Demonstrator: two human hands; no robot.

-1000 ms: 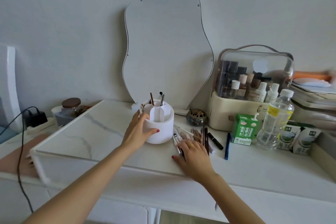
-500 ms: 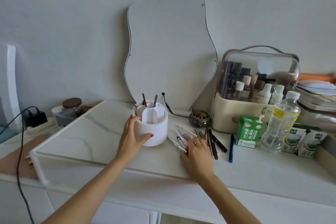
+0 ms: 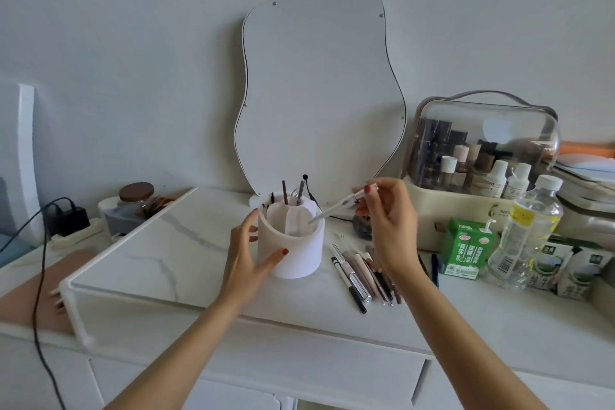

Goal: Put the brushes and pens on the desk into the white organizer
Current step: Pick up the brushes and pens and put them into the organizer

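Note:
A round white organizer (image 3: 293, 253) with inner dividers stands on the white desk (image 3: 466, 319). Several thin brushes poke up from its back compartments. My left hand (image 3: 248, 255) cups its left side, thumb on the front wall. My right hand (image 3: 389, 220) holds a white pen (image 3: 329, 211) by its upper end, tilted, with the lower tip over the organizer's right rim. A row of several pens and brushes (image 3: 364, 273) lies on the desk just right of the organizer, partly under my right wrist.
A wavy mirror (image 3: 316, 93) leans on the wall behind. On the right are a clear-lidded cosmetics case (image 3: 482, 156), a green carton (image 3: 466, 250), a water bottle (image 3: 525, 230) and more cartons. A raised marble-look shelf (image 3: 143, 253), a jar (image 3: 136, 203) and a charger cable (image 3: 40, 276) are left.
My right hand has lifted off the pile on the desk with a white pen and carried it up and left over the organizer. The left hand stays on the organizer.

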